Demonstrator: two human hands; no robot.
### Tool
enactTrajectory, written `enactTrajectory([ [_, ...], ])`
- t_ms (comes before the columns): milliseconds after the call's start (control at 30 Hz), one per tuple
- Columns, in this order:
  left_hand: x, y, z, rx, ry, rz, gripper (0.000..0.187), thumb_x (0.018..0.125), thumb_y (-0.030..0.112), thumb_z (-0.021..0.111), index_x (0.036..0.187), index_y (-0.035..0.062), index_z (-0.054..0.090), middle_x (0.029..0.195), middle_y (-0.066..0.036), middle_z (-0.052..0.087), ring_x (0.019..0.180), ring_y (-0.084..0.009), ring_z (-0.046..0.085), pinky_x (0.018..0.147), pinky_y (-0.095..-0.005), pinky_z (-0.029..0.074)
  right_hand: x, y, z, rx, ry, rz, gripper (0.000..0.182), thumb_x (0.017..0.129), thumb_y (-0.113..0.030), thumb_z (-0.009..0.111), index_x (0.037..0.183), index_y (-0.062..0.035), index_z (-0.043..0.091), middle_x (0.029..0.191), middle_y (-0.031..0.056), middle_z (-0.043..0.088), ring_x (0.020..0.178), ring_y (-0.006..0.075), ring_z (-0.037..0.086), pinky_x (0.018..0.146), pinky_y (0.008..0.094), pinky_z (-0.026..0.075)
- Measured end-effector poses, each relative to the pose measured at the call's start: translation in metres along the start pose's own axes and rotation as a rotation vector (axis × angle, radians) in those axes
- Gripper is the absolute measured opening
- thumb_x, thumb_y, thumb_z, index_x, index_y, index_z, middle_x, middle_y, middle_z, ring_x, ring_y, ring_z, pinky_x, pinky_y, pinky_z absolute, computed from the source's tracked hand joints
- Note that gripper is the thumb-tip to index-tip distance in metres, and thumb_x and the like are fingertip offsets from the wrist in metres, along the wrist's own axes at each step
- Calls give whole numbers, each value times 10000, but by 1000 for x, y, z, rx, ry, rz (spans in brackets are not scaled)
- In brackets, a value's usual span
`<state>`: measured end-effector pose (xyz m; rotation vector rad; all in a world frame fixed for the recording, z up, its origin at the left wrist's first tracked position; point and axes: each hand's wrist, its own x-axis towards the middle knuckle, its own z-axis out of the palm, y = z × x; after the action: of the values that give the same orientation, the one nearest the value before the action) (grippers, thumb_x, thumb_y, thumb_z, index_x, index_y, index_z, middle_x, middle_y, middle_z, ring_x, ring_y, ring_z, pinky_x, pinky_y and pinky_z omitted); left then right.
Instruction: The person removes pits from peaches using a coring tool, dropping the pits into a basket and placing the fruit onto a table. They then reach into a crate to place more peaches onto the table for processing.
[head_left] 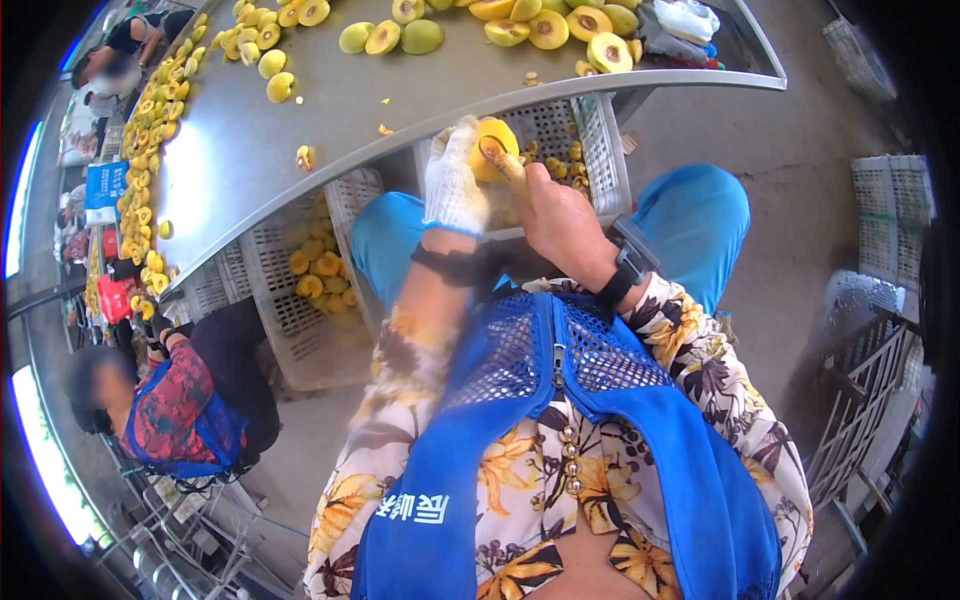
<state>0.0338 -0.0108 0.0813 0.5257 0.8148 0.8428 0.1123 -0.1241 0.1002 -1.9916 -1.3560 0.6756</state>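
Note:
A halved yellow fruit (493,140) is held up at the front edge of the metal table, its cut face with a brown pit hollow showing. My left hand (455,182), in a white glove, grips it from the left. My bare right hand (562,222) is closed around the handle of a small tool (512,172), whose looped end rests at the fruit's centre. Below both hands, a white crate (605,150) holds yellow fruit pieces.
More halved fruit (382,38) lies on the metal table (330,90), with a long row along its left side. Another crate (300,370) with fruit stands lower left. A seated co-worker (180,410) is at the left. Crates and a metal rack (860,410) stand at the right.

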Motion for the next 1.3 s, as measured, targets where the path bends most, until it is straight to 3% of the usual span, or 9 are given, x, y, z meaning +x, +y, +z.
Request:
enactTrajectory([
  [167, -3, 3, -1, 83, -57, -30, 279, 889, 297, 553, 934, 27, 496, 857, -157, 610, 673, -292, 610, 610, -400, 535, -9, 5, 7, -78, -15, -81, 158, 811, -79, 497, 896, 11, 399, 619, 240, 555, 612, 430, 562, 538, 494, 430],
  [267, -6, 2, 4, 72, 104, -50, 278, 846, 313, 622, 757, 58, 554, 694, -117, 605, 576, -237, 590, 503, -323, 507, -14, 11, 12, -97, -4, -153, 152, 792, -61, 493, 887, 9, 396, 611, 235, 549, 610, 427, 560, 535, 491, 428],
  [367, -3, 3, -2, -30, 109, -183, 411, 850, 442, 571, 719, 53, 554, 669, -132, 601, 543, -252, 573, 475, -331, 489, -14, 11, 10, 10, -170, -67, 170, 771, -48, 497, 888, 18, 393, 619, 243, 550, 625, 431, 558, 543, 492, 428],
  [467, 3, 1, -14, 24, 85, -203, 478, 858, 522, 499, 751, 60, 555, 707, -164, 610, 582, -324, 591, 525, -397, 502, -9, 8, 1, -21, -231, -107, 182, 755, -41, 504, 878, 26, 388, 633, 257, 548, 650, 444, 555, 565, 498, 427],
  [867, 1, -8, -10, -7, 186, -146, 471, 838, 527, 532, 737, 68, 539, 634, -142, 586, 471, -296, 541, 419, -385, 462, -8, -2, 0, 120, -323, 15, 256, 746, -58, 490, 960, 77, 454, 772, 320, 565, 792, 460, 563, 683, 469, 451],
  [967, -1, -10, -13, -10, 173, -159, 459, 838, 522, 536, 749, 72, 541, 647, -143, 591, 473, -307, 547, 419, -403, 462, -9, 10, 13, 227, -280, 15, 265, 747, -75, 505, 970, 61, 465, 751, 291, 579, 773, 416, 594, 697, 438, 457],
  [1067, -8, -7, -9, 16, 176, -205, 461, 843, 534, 516, 768, 80, 543, 656, -142, 595, 492, -316, 560, 417, -413, 459, -9, 13, 20, 369, -280, -33, 231, 762, -108, 522, 950, 22, 488, 685, 185, 591, 594, 287, 599, 566, 369, 477],
  [1167, -6, -8, -11, 16, 174, -189, 501, 851, 579, 453, 792, 91, 551, 657, -141, 600, 491, -331, 563, 416, -422, 461, -6, 2, 9, 681, -553, 310, 177, 803, -112, 518, 950, -17, 495, 597, 41, 506, 413, 126, 462, 386, 277, 397],
  [1300, 6, 3, -13, -137, 202, -303, 577, 852, 644, 349, 863, 104, 553, 762, -116, 605, 633, -313, 581, 527, -454, 486, 2, 12, 9, 1483, -818, 476, 155, 862, -94, 467, 1014, -63, 466, 546, -44, 362, 345, 43, 311, 309, 203, 263],
])
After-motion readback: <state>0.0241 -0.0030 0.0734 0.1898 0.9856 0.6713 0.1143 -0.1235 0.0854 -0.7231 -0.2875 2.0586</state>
